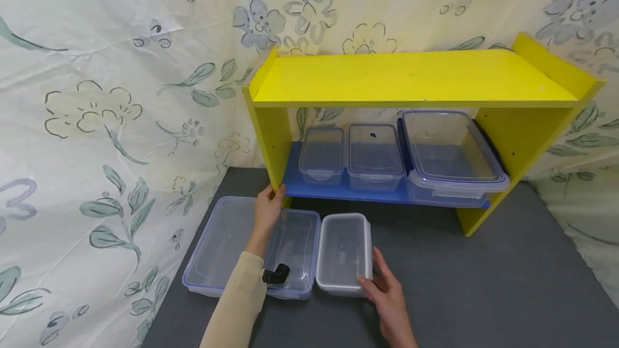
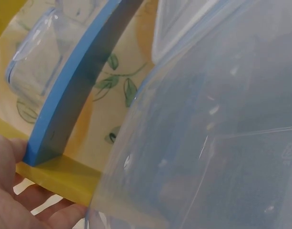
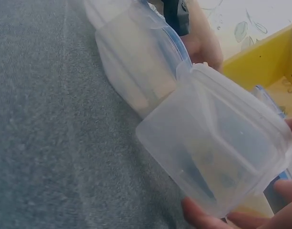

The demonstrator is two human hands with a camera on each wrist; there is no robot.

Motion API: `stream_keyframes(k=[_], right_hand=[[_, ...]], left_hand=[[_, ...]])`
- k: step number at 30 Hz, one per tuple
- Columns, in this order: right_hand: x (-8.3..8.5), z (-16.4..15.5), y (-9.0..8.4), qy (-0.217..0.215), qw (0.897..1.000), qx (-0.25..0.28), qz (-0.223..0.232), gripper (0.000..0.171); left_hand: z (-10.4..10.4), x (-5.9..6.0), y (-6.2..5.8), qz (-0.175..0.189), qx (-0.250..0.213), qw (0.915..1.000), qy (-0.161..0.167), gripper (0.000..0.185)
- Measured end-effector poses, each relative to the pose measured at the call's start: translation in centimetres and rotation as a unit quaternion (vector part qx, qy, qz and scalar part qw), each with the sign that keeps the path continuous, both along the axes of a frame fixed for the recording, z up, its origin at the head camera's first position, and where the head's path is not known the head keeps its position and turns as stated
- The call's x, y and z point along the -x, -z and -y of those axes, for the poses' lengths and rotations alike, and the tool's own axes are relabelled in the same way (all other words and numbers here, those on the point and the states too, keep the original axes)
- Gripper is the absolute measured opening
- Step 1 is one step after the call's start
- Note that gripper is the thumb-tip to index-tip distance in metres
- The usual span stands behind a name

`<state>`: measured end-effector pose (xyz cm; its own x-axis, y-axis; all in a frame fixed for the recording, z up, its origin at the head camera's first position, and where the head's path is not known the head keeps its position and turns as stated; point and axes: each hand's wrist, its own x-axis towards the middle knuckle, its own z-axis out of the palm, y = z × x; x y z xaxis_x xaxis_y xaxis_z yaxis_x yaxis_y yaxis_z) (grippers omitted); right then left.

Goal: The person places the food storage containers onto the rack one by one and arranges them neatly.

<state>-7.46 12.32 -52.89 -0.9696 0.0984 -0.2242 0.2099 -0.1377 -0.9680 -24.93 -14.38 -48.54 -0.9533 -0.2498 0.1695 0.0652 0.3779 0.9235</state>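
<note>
Low in the centre of the head view, our right hand [image 1: 387, 294] grips the near right corner of the small clear lidded container [image 1: 344, 251], its long axis running away from us; our left hand [image 1: 267, 209] holds the yellow shelf's [image 1: 411, 77] side panel.
</note>
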Motion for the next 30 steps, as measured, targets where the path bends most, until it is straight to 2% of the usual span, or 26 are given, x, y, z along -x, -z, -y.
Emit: stream_keyframes(k=[4,9,16,24,30], right_hand=[[-0.3,-0.2,0.1,0.020,1.000,0.002,-0.004,0.071],[-0.5,-1.0,0.2,0.038,0.999,0.006,0.026,0.060],[-0.7,-2.1,0.0,0.066,0.997,0.028,0.040,0.059],[-1.6,-3.8,-1.3,0.079,0.996,0.026,-0.019,0.052],[-2.1,-4.8,-1.9,0.096,0.991,0.052,-0.076,0.047]], left_hand=[[0.0,-0.1,0.0,0.000,-0.004,1.0000,0.000,0.027],[0.0,-0.2,-0.1,-0.001,-0.009,1.0000,0.003,0.027],[0.0,-0.1,-0.2,-0.007,-0.004,1.0000,0.003,0.027],[-0.1,0.0,-0.4,-0.010,0.002,0.9999,0.004,0.025],[0.0,0.1,0.0,-0.008,-0.005,1.0000,0.003,0.025]])
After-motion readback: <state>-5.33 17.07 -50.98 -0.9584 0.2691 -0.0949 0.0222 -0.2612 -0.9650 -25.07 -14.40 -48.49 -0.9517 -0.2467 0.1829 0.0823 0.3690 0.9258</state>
